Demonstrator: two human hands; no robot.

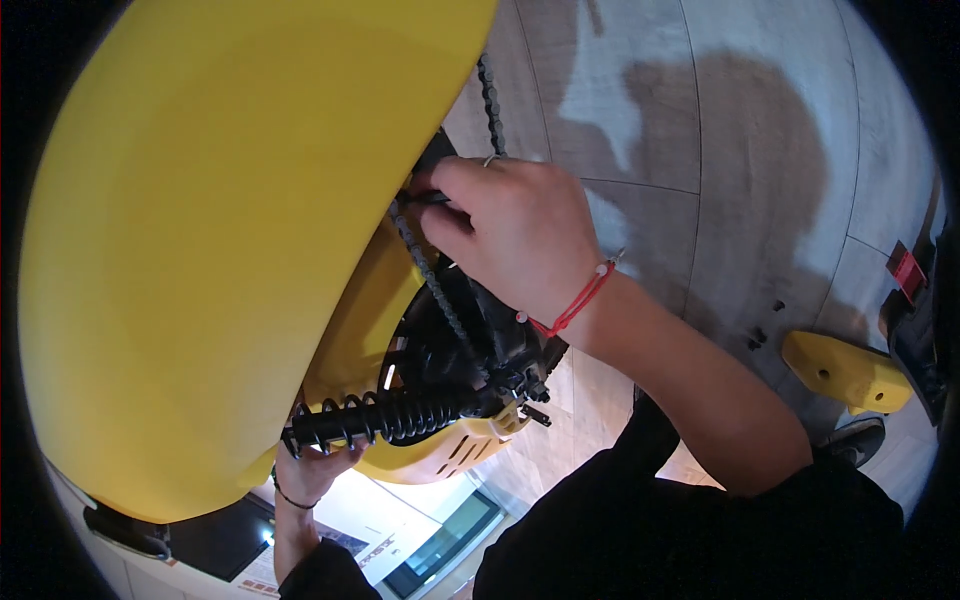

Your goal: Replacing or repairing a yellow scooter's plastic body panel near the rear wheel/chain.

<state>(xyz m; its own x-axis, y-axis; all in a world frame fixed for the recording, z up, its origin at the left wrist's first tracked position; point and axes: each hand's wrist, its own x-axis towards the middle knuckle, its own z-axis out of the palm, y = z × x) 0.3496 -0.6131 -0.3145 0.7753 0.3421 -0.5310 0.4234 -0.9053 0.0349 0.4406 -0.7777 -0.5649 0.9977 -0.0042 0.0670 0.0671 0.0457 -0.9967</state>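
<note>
Two bare hands at work around a yellow and black assembly. Right hand (515, 215), upper center of frame: thumb and fingers bent inward at the edge of the big yellow panel (230, 250), next to a dark part; fingertips partly hidden, cannot tell what is gripped. Black chain (437, 285) shows above this hand and again below it, running down toward the black spring shock (385, 420) at lower center-left. Left hand (310, 472), lower left, is at the shock's left end, fingers mostly behind it; cannot tell if it grasps. Red bracelet (580, 305) on right wrist, dark bracelet (290, 498) on left. Yellow slotted cover (440, 462) sits just below the shock. Wood-look floor (650, 215) fills upper right, shadows across it; small dark pieces (757, 338) lie there near a yellow piece with holes (848, 372), right side. Shoe (858, 440) at lower right.
</note>
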